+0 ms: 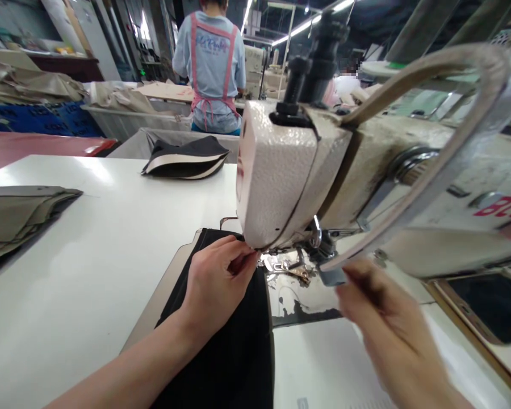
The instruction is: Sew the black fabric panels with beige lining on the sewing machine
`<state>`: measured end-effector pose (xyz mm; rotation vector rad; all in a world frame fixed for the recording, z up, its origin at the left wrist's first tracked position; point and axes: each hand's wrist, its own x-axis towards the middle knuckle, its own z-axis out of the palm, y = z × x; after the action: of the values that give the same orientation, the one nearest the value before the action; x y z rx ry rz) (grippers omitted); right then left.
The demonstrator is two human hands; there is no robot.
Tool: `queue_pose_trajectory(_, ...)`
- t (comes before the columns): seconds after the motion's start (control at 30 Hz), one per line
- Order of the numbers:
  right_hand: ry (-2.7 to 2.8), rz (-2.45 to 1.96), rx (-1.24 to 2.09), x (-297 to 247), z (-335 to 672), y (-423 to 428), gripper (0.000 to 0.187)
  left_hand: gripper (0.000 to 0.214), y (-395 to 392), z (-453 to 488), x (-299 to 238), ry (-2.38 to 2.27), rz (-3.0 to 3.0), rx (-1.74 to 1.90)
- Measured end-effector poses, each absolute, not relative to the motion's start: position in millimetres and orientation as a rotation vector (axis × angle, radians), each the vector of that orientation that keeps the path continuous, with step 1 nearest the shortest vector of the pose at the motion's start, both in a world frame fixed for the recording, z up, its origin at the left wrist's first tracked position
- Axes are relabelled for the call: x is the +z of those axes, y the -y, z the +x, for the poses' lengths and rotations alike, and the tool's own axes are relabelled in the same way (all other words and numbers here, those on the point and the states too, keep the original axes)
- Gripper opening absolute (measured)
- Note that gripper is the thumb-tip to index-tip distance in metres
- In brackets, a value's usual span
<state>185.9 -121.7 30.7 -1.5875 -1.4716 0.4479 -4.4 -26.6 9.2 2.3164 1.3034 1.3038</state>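
Note:
In front of me stands a white sewing machine [281,170] with a worn, speckled head. My left hand [219,272] is closed in a pinch right under the machine head, by the needle area; what its fingertips hold is hidden. Its wrist lies over a black fabric piece [234,358] with a light beige edge, which runs under the head's left side. On the other side, my right hand [387,324] is smeared by motion, its fingers curled close to a small grey metal tab [333,277]. Between both hands shows the shiny metal needle plate [302,301].
A folded black and cream fabric piece [185,159] lies at the white table's [68,272] far edge. Olive-grey fabric pieces [21,218] are stacked at left. A phone-like dark device [489,304] lies at right. A person [215,68] in a pink-strapped apron stands beyond, back turned.

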Motion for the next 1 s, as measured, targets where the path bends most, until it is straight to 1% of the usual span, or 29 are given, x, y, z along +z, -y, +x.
queue_pose_trajectory(0.1, 1.422, -1.599, 0.719, 30, 163, 85, 0.023, 0.019, 27, -4, 10, -1.331, 2.327, 1.278)
queue_pose_trajectory(0.17, 1.419, -1.588, 0.804, 26, 153, 71, 0.023, 0.018, 27, -4, 10, -1.324, 2.312, 1.278)
queue_pose_trajectory(0.43, 1.413, -1.632, 0.803, 15, 143, 66, 0.036, 0.016, 27, -3, 12, -1.284, 2.318, 1.343)
queue_pose_trajectory(0.5, 1.395, -1.644, 0.794, 14, 141, 66, 0.037, 0.017, 27, -4, 12, -1.271, 2.309, 1.364)
queue_pose_trajectory(0.7, 1.322, -1.643, 0.773, 16, 138, 66, 0.026, 0.015, 27, -7, 13, -1.277, 2.267, 1.354)
queue_pose_trajectory(0.9, 1.267, -1.594, 0.805, 13, 139, 66, 0.017, 0.026, 28, -6, 15, -1.3, 2.278, 1.324)
queue_pose_trajectory(1.0, 1.269, -1.555, 0.799, 11, 139, 65, 0.014, 0.022, 28, -5, 16, -1.281, 2.276, 1.312)
